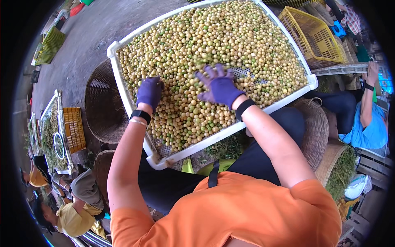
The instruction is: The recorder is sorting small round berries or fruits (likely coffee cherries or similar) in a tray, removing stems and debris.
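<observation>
A white plastic mesh tray (197, 151) lies before me, covered with small round yellowish and green fruits (185, 49). Both my hands wear purple gloves. My left hand (150, 92) rests on the fruits near the tray's left side, its fingers curled down; whether it grips any is hidden. Spread over the fruits right of the tray's middle is my right hand (217, 85), blurred, with its fingers apart and nothing held. Just beyond it, part of the mesh floor shows and some fruits look blurred.
A woven basket (103, 102) stands left of the tray, another (311, 129) by my right leg. Yellow crates (311, 34) are at the upper right and left (74, 129). People sit at both sides; one in blue (367, 120) is at the right.
</observation>
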Demonstrator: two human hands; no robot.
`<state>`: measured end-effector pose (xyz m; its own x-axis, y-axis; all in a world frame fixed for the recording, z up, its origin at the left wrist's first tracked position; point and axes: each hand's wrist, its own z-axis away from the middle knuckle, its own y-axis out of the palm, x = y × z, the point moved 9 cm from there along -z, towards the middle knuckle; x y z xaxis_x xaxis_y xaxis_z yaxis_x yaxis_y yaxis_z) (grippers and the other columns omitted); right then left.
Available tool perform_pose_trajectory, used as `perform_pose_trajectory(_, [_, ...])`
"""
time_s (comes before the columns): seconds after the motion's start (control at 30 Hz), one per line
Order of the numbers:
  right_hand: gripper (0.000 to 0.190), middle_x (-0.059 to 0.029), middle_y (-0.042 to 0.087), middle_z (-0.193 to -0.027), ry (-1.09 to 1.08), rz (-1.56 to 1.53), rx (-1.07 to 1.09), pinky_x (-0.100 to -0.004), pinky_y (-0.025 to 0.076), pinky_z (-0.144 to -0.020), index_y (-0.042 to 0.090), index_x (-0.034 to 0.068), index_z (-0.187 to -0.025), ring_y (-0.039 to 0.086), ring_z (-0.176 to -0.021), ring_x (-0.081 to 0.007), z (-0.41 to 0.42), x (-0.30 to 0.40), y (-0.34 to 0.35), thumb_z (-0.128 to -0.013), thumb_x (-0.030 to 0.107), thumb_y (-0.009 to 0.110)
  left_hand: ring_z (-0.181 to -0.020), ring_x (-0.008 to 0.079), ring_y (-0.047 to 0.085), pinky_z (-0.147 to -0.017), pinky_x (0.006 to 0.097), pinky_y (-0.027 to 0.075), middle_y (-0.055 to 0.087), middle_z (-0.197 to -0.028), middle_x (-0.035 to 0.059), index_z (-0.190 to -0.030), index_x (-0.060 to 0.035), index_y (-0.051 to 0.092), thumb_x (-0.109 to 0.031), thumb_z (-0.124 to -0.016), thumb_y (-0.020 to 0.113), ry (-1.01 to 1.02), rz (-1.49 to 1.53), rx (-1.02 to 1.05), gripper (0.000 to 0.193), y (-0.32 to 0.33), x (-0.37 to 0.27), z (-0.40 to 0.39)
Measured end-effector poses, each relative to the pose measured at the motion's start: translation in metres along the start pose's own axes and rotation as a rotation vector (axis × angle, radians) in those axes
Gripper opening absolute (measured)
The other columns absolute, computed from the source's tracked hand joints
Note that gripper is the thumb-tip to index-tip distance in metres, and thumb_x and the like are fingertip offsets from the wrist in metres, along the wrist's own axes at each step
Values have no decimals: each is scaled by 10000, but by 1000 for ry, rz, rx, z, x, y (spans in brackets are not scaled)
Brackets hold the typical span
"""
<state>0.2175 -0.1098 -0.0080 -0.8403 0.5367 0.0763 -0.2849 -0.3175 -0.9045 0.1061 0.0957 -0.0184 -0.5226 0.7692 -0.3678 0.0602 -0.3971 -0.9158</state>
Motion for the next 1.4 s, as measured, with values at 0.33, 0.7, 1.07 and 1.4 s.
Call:
perform_pose_trajectory(0.33, [428, -83, 485, -1366, -139, 67, -56, -525, 405, -1025, 552, 259, -1287, 466, -1266, -320, 58, -19, 18, -883, 378, 627, -1051, 298, 574, -914, 453, 441, 592, -1118, 103, -1210, -198, 615, -523, -713, 738, 362, -238, 22, 606, 14, -67, 62])
perform_pose_trajectory(0.7, [723, -277, 571, -1232, 265, -357, 99, -453, 492, -929, 437, 70, -1374, 612, -1069, -401, 61, -148, 5, -768, 330, 733, -1148, 334, 532, -911, 423, 468, 540, -1282, 151, -1232, -162, 609, -457, -771, 709, 558, -279, -104, 557, 30, -138, 41])
perform_pose_trajectory(1.07, [408, -223, 617, -1150, -28, -469, -369, -450, 495, -893, 593, 108, -1241, 609, -1044, -400, 48, -90, -30, -858, 236, 660, -782, 296, 657, -724, 421, 498, 653, -859, 70, -838, -200, 714, -403, -830, 654, 272, -424, -13, 212, 18, -87, 28])
perform_pose_trajectory(1.4, [432, -163, 647, -1083, -163, -87, -22, -464, 499, -840, 609, 109, -1204, 629, -979, -361, 33, -11, 19, -818, 276, 706, -826, 295, 637, -728, 418, 496, 647, -928, 90, -1151, -206, 643, -419, -804, 697, 311, -204, -225, 411, 12, -119, 42])
